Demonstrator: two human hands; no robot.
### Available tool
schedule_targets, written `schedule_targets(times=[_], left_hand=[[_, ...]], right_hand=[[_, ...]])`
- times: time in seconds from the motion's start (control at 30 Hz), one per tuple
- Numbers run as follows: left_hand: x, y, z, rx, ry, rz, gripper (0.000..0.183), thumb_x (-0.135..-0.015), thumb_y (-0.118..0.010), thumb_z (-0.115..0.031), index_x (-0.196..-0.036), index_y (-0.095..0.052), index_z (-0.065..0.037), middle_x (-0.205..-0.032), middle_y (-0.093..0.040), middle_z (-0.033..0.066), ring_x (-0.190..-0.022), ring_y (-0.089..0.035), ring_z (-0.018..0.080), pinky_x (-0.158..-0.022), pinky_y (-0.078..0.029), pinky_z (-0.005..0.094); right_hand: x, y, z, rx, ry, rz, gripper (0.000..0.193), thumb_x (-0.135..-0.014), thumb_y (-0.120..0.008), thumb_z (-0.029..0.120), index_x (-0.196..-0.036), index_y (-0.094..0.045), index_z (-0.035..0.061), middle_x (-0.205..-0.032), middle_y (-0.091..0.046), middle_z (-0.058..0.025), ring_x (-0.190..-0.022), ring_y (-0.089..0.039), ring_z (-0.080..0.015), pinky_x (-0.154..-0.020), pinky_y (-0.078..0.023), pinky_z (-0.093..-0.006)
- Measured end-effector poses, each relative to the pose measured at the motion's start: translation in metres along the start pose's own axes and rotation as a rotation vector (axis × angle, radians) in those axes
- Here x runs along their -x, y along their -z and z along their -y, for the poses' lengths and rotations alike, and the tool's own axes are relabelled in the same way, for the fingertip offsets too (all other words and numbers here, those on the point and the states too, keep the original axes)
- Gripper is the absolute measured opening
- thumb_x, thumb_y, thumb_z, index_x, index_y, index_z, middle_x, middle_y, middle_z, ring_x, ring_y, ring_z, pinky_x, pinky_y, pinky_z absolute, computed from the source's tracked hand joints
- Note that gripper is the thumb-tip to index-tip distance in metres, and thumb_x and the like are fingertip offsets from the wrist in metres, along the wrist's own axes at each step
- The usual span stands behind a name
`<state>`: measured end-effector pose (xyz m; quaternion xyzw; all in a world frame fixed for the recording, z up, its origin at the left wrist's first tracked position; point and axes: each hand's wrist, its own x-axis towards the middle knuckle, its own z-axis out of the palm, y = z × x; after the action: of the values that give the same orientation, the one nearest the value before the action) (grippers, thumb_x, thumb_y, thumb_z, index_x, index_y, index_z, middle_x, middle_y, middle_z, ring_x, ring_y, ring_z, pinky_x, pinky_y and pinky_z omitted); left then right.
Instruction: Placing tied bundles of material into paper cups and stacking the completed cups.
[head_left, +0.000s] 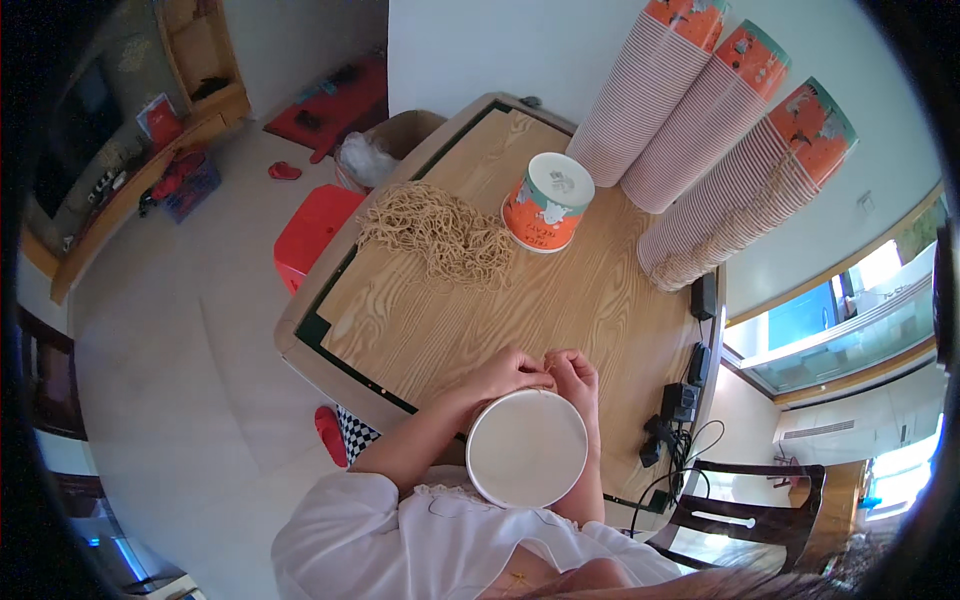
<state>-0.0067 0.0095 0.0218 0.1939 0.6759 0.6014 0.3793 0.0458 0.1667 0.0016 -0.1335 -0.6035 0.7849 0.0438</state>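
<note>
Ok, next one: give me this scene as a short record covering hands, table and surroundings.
Left hand: fingers bent, at the near cup's far edge
Right hand: fingers curled, beside the left; exact grip unclear
Near cup: white round end facing the camera
Table: wood-grain top
String: tan, heaped left of the upside-down cup
Stacks: three, cups; more string along the rightmost
Right edge: black adapters
Floor: red stool, left of table

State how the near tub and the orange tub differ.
The near tub shows its white open mouth; the orange tub stands upside down, base up. The left hand and right hand are at the near tub; neither touches the orange tub. Both are round.
</note>
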Motion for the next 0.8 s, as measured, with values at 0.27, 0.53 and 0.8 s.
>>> schedule_targets(times=[0.27, 0.53, 0.8], left_hand=[[0.001, -0.007, 0.019, 0.156, -0.114, -0.048, 0.022, -0.077, -0.066, -0.02, -0.087, -0.068, 0.0, -0.076, -0.066, 0.0087, -0.068, -0.06, 0.0112, -0.063, -0.047, 0.0272], [0.006, -0.008, 0.011, -0.008, -0.118, -0.071, 0.023, -0.077, -0.066, -0.021, -0.087, -0.067, 0.001, -0.073, -0.066, 0.0095, -0.066, -0.06, 0.0116, -0.062, -0.047, 0.0273], [0.01, -0.006, 0.002, -0.032, -0.162, -0.054, 0.022, -0.08, -0.064, -0.021, -0.085, -0.066, 0.0, -0.07, -0.064, 0.0062, -0.064, -0.055, 0.0091, -0.06, -0.045, 0.0277]], right_hand=[[0.021, -0.018, 0.02, -0.348, -0.265, 0.063, 0.014, -0.087, -0.053, 0.008, -0.097, -0.06, -0.0002, -0.095, -0.061, -0.0082, -0.085, -0.058, -0.0155, -0.074, -0.048, -0.0262], [0.012, 0.01, -0.01, -0.269, -0.031, 0.134, 0.005, -0.082, -0.056, -0.001, -0.081, -0.061, 0.0, -0.087, -0.059, -0.0068, -0.079, -0.056, -0.0138, -0.071, -0.046, -0.0253], [0.012, 0.002, -0.006, -0.101, 0.046, 0.064, 0.013, -0.082, -0.058, 0.001, -0.07, -0.054, 0.004, -0.073, -0.054, -0.0014, -0.072, -0.051, -0.0095, -0.068, -0.04, -0.0221]])
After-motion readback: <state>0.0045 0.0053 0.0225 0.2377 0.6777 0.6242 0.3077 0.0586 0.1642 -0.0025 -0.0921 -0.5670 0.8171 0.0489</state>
